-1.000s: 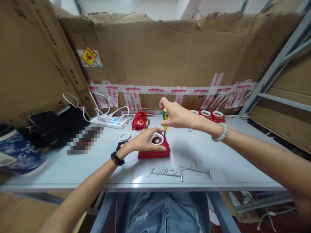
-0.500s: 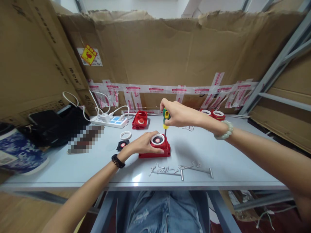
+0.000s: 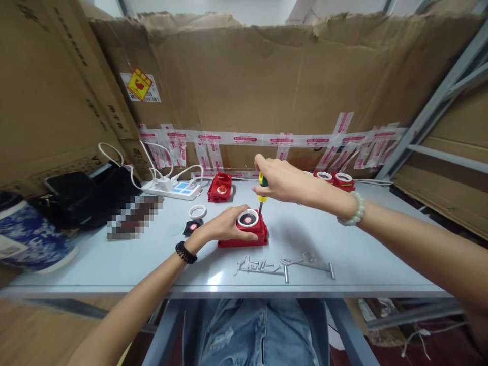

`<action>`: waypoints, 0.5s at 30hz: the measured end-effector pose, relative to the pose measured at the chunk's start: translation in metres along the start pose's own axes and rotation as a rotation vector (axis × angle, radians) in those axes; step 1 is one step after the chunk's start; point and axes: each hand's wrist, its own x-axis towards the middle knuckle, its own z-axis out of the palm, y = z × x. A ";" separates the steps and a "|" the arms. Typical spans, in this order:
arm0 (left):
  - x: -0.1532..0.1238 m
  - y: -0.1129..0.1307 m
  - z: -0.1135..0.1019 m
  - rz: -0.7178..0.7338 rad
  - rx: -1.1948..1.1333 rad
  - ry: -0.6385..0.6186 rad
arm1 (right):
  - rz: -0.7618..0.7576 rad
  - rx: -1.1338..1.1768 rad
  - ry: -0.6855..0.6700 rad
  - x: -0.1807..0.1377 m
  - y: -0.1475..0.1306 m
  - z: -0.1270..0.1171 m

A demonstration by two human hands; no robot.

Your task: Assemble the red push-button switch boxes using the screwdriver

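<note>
A red housing (image 3: 244, 243) with a white ring (image 3: 248, 210) around a dark round face lies on the table in front of me. My left hand (image 3: 227, 225) grips it from the left, thumb along the near side. Above its far right corner, my right hand (image 3: 280, 179) is wrapped around the green and yellow handle of a screwdriver (image 3: 263, 197). The shaft points down, its tip at the housing's edge beside the ring; the exact contact is too small to make out. Left of my left hand lie a loose white ring (image 3: 197, 212) and a black piece with a red and white centre (image 3: 192, 227).
Several screws (image 3: 261, 265) and metal T-shaped rods (image 3: 285, 273) lie near the front edge. Farther back are an open red housing (image 3: 220, 187), a power strip (image 3: 173, 190) and red units with white rings (image 3: 344, 178). A blue-patterned container (image 3: 32, 236) stands left. Cardboard (image 3: 244, 81) walls the back.
My right hand has turned a little around the screwdriver handle and shifted slightly right. My left hand and the red housing stay in nearly the same place.
</note>
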 end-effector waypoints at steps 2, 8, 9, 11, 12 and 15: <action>0.000 0.000 0.000 0.002 -0.003 0.002 | 0.049 -0.062 0.041 0.001 -0.001 0.001; 0.000 0.000 0.000 0.002 0.001 0.003 | -0.049 0.151 -0.020 0.002 0.001 -0.003; 0.000 0.000 0.000 0.001 0.001 0.004 | -0.046 0.188 -0.021 0.002 0.000 -0.003; -0.001 0.000 0.000 -0.002 -0.007 0.005 | -0.038 0.234 -0.003 0.002 -0.001 -0.001; -0.001 0.000 0.000 -0.003 -0.015 0.004 | -0.032 0.245 0.011 0.002 -0.002 0.002; -0.001 0.001 0.000 -0.004 -0.028 0.006 | -0.041 0.265 0.071 0.004 -0.002 0.010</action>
